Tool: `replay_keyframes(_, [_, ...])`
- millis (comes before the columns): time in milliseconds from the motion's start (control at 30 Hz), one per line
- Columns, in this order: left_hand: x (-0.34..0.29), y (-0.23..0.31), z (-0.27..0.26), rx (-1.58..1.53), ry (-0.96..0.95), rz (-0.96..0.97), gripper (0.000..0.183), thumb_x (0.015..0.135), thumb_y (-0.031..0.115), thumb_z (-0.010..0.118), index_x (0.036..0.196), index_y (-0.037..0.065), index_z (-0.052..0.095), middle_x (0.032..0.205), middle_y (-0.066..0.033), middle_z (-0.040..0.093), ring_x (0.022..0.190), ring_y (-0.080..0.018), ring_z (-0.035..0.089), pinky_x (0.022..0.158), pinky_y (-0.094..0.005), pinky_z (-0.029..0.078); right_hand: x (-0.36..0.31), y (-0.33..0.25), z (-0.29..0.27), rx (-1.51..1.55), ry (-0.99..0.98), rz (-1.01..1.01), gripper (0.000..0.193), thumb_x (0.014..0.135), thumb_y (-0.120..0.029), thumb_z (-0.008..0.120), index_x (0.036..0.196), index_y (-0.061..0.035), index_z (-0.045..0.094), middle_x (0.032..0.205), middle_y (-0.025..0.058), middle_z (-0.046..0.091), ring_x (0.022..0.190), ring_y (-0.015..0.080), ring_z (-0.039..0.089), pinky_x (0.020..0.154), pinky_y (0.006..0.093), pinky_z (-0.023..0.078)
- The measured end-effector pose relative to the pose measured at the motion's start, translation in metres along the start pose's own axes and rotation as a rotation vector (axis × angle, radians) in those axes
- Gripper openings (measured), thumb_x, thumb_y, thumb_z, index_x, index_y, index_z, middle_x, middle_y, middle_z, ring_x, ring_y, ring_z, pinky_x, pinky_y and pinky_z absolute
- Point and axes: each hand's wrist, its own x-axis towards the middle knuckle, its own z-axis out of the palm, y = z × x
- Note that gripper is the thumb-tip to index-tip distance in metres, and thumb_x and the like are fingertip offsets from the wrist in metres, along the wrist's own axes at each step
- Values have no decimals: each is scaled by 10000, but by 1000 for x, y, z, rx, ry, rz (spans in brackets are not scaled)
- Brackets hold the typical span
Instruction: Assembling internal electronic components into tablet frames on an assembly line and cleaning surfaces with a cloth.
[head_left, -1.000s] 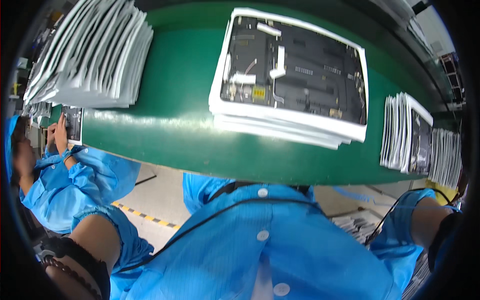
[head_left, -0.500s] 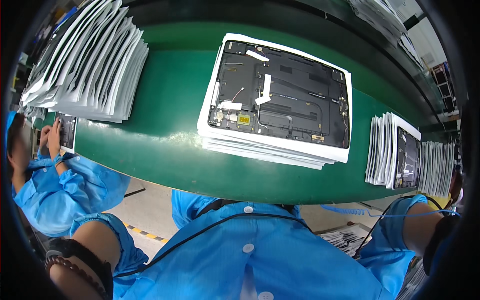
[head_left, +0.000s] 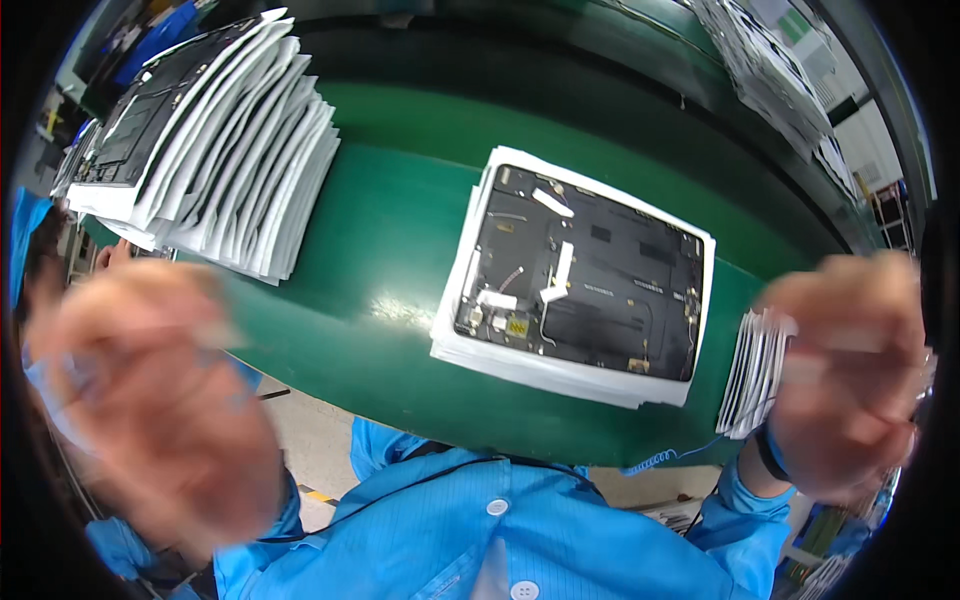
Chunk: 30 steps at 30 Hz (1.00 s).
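Observation:
Both my hands are raised near the camera and smeared by motion. My left hand (head_left: 165, 390) is in front of the left side of the bench, below the tall left stack. My right hand (head_left: 850, 370) partly covers the small stack of white sheets (head_left: 752, 375) at the right. Finger positions are too blurred to make out, and I see nothing plainly held. Between the hands, untouched, a black electronic device housing (head_left: 610, 290) with thin cables and white tape strips lies flat on layered white sheets (head_left: 540, 375).
A green bench (head_left: 385, 270) carries it all. The tall left stack (head_left: 245, 165) alternates white sheets and black panels. A blue coiled cord (head_left: 655, 461) hangs at the front right edge. More stacked sheets (head_left: 765, 75) sit on the upper right shelf. A co-worker's fingers show at far left.
Both my hands have come up into view from the lower sides. The view has shifted, so the bench and stacks sit lower. My right hand now covers the dark panel by the right stack.

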Motion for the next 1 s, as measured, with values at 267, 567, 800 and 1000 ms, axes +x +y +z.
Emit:
replay_keyframes(267, [-66,-45,49,444,-600,-145,309,661,134,870,894,44,689,778,-67,549,670,-242,557,556,-358,431,15,131,62,-460,-467,-82,180,780,-68,764,933,-19,682,811,75,585,722,247,633,576,372,534])
replay_keyframes(567, [-54,-51,69,506,-740,-198,320,646,144,836,899,45,669,752,-62,472,657,-239,528,546,-361,430,17,158,73,-437,-498,-66,213,739,-60,759,936,-43,680,764,49,520,677,211,605,494,344,502])
replay_keyframes(800, [-51,-48,79,558,-779,-248,252,653,49,779,868,26,648,718,-65,449,633,-245,517,538,-378,416,13,164,75,-498,-543,-163,199,779,-115,699,972,-67,684,754,28,483,655,154,584,461,293,490])
replay_keyframes(1000, [-51,-48,79,538,-752,-262,269,619,19,789,848,28,647,733,-69,488,634,-253,534,532,-380,426,13,160,71,-542,-607,-208,232,768,-140,694,986,-61,681,766,22,494,662,152,574,472,290,505])
